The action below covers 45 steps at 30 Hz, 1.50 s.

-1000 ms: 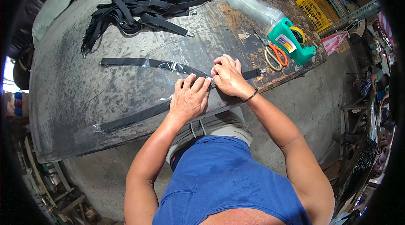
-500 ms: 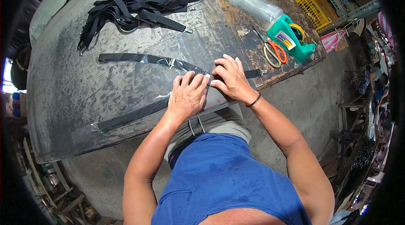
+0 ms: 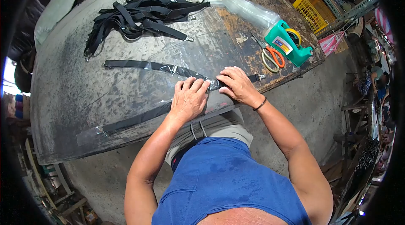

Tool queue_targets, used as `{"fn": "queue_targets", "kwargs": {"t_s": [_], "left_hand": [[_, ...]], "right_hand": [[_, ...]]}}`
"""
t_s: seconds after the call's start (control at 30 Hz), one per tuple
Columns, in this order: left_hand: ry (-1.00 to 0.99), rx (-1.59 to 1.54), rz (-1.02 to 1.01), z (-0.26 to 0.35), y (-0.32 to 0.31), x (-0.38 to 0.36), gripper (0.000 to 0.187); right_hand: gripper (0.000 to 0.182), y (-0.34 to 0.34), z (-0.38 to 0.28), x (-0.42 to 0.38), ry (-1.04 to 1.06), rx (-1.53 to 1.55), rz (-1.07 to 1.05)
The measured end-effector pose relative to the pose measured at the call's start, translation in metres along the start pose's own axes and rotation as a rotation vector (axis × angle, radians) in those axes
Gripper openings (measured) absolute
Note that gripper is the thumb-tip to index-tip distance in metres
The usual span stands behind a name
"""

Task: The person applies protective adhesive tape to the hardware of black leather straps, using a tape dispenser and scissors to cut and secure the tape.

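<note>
At the dial's centre, a black strap (image 3: 214,85) lies on the tabletop (image 3: 126,88) under the left hand (image 3: 188,99), grip unclear; the right hand (image 3: 240,85), thumb and fingers apart, lies over it towards two o'clock

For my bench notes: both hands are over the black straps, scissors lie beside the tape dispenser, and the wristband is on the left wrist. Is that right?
No: the head view shows the wristband on the right wrist. The left hand and right hand are over the black straps; scissors lie beside the tape dispenser.
</note>
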<state>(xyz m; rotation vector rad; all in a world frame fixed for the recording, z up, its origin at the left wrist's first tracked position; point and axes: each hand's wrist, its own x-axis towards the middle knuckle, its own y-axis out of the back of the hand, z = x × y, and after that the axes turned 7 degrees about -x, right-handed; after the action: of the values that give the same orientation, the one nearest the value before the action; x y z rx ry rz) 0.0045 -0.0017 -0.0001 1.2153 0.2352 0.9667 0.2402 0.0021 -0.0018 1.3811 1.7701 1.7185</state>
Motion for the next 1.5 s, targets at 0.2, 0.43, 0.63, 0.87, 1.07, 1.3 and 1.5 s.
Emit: {"fn": "queue_targets", "kwargs": {"t_s": [0.2, 0.43, 0.63, 0.87, 1.07, 1.3, 1.5], "left_hand": [[0.042, -0.092, -0.091, 0.001, 0.012, 0.011, 0.049], [0.077, -0.264, -0.006, -0.010, 0.062, 0.029, 0.036], [0.402, -0.855, -0.177, -0.016, 0.111, 0.043, 0.025], [0.479, -1.127, -0.208, -0.036, 0.109, 0.039, 0.024], [0.511, -1.226, -0.191, -0.043, 0.106, 0.033, 0.020], [0.525, -1.052, 0.009, -0.032, 0.097, 0.037, 0.020], [0.592, -1.301, 0.424, -0.055, 0.094, 0.026, 0.017]], "right_hand": [[0.014, 0.001, 0.004, 0.003, 0.065, -0.106, 0.049], [0.016, 0.065, 0.008, 0.082, 0.034, 0.266, -0.238], [0.032, 0.106, 0.001, 0.154, 0.016, 0.542, -0.668], [0.029, 0.077, 0.008, 0.181, -0.196, 0.760, -0.791], [0.030, 0.063, 0.009, 0.184, -0.222, 0.804, -0.809], [0.024, 0.067, -0.015, 0.198, 0.085, 0.394, -0.374], [0.019, 0.044, -0.033, 0.179, -0.100, 0.557, 0.388]]}}
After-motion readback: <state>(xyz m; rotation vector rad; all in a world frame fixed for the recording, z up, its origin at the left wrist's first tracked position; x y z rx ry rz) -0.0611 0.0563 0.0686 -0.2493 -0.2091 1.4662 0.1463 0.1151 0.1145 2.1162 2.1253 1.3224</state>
